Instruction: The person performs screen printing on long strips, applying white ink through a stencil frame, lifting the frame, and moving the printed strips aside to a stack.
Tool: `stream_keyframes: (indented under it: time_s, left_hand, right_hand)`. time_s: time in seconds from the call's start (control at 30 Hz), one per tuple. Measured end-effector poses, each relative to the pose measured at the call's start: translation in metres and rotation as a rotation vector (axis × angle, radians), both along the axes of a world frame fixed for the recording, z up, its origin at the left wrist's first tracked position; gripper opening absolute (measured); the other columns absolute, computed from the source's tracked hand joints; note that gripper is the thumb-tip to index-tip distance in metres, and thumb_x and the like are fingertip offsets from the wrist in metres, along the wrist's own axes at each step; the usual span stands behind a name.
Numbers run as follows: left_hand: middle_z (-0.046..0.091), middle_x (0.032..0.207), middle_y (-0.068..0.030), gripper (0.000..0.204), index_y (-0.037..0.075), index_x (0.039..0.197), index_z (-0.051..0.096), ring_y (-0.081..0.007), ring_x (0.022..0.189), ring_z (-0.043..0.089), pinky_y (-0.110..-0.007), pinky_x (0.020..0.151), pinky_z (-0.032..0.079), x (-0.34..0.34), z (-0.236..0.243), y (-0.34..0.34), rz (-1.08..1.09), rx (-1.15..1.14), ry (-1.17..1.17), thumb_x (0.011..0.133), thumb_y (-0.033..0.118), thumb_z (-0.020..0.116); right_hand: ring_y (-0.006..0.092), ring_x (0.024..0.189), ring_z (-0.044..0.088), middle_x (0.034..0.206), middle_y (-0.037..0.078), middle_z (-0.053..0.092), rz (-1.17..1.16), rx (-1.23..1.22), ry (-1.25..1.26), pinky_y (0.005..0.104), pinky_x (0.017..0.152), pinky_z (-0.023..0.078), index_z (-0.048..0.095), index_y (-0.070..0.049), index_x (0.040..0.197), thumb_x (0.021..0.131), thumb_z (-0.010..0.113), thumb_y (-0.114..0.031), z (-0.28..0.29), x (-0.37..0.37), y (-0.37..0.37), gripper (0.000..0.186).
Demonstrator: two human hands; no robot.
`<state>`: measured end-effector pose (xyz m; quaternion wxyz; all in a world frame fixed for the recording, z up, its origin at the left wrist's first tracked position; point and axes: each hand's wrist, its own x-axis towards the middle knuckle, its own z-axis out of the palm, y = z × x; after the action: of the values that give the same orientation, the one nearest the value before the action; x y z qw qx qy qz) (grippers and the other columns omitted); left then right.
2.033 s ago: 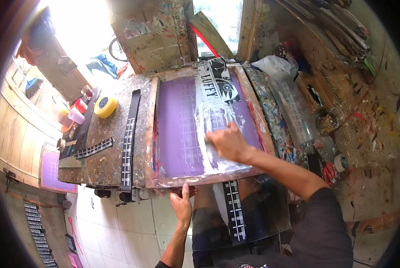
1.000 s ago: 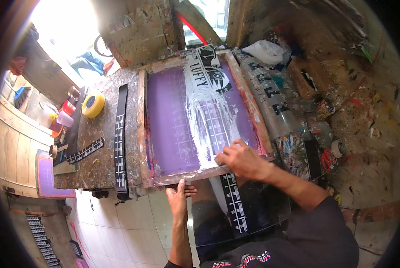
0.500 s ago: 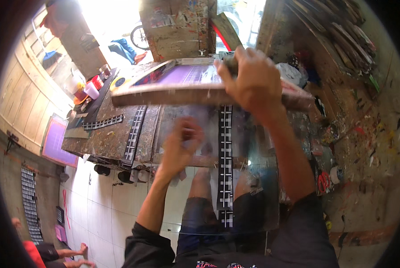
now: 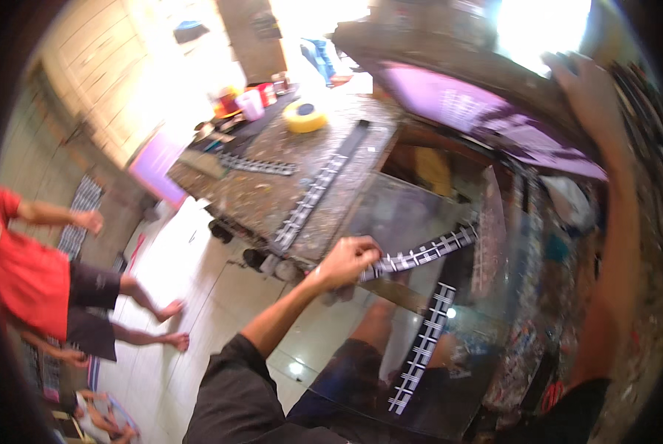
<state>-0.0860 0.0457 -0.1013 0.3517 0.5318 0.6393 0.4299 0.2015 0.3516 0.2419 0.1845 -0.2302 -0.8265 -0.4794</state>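
My left hand [image 4: 350, 260] pinches one end of a black strip with a white line pattern [image 4: 424, 255], which slants up to the right over the glass plate [image 4: 376, 214]. Up at the right, my right hand [image 4: 586, 92], slightly blurred, grips the edge of a raised wooden screen-printing frame [image 4: 450, 52]. Its purple mesh [image 4: 457, 100] shows below the frame's bar. A second patterned strip [image 4: 422, 348] lies on the glass in front of me, above my legs.
On the worktop [image 4: 265, 196] lie a long patterned strip [image 4: 320, 189], a shorter one [image 4: 257, 164] and a yellow tape roll [image 4: 305, 117]. Cups [image 4: 250, 105] stand behind. A person in a red shirt [image 4: 32, 274] is at the left. A plastic bag [image 4: 570, 201] lies right of the glass.
The frame has swung up and tilted, with my right hand still on it. My left hand, empty before, now holds a strip end, lifted off the glass. The view has turned left.
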Motion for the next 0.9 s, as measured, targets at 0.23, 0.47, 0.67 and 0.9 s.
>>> stream_keyframes:
  time_s: [0.23, 0.47, 0.67, 0.9]
  left_hand:
    - [0.069, 0.105, -0.0187, 0.053, 0.006, 0.135, 0.054, -0.0181, 0.075, 0.070, -0.030, 0.062, 0.060, -0.208, 0.047, -0.022, 0.490, 0.039, 0.153, 0.084, -0.001, 0.064]
    - [0.044, 0.149, -0.0195, 0.039, 0.011, 0.132, 0.061, -0.0312, 0.143, 0.039, -0.048, 0.111, 0.039, -0.177, 0.141, -0.091, 0.578, 0.452, 0.400, 0.096, 0.024, 0.062]
    - [0.045, 0.140, -0.0237, 0.038, 0.010, 0.118, 0.063, -0.0374, 0.133, 0.046, -0.049, 0.105, 0.044, 0.048, 0.227, -0.145, -0.116, 1.061, -0.265, 0.097, 0.039, 0.052]
    - [0.052, 0.123, -0.0355, 0.056, 0.015, 0.101, 0.068, -0.0491, 0.119, 0.054, -0.053, 0.096, 0.052, 0.127, 0.227, -0.123, -0.178, 1.304, -0.644, 0.101, 0.057, 0.031]
  right_hand:
    - [0.0414, 0.127, 0.055, 0.134, 0.029, 0.058, -0.157, -0.376, 0.545, 0.0425, 0.110, 0.039, 0.059, -0.004, 0.137, 0.097, 0.054, -0.048, 0.019, -0.003, 0.044, 0.060]
    - [0.0405, 0.126, 0.056, 0.130, 0.028, 0.060, -0.223, -0.502, 0.397, 0.0417, 0.108, 0.041, 0.061, -0.009, 0.136, 0.100, 0.052, -0.034, 0.025, -0.033, -0.006, 0.044]
    - [0.0387, 0.117, 0.060, 0.127, 0.023, 0.062, -0.065, -0.410, 0.173, 0.0431, 0.099, 0.047, 0.059, -0.015, 0.137, 0.101, 0.052, -0.022, 0.034, 0.002, 0.047, 0.038]
    - [0.0382, 0.112, 0.062, 0.123, 0.023, 0.063, -0.042, -0.300, 0.234, 0.0440, 0.097, 0.048, 0.060, -0.013, 0.133, 0.100, 0.052, -0.024, -0.001, -0.019, 0.005, 0.035]
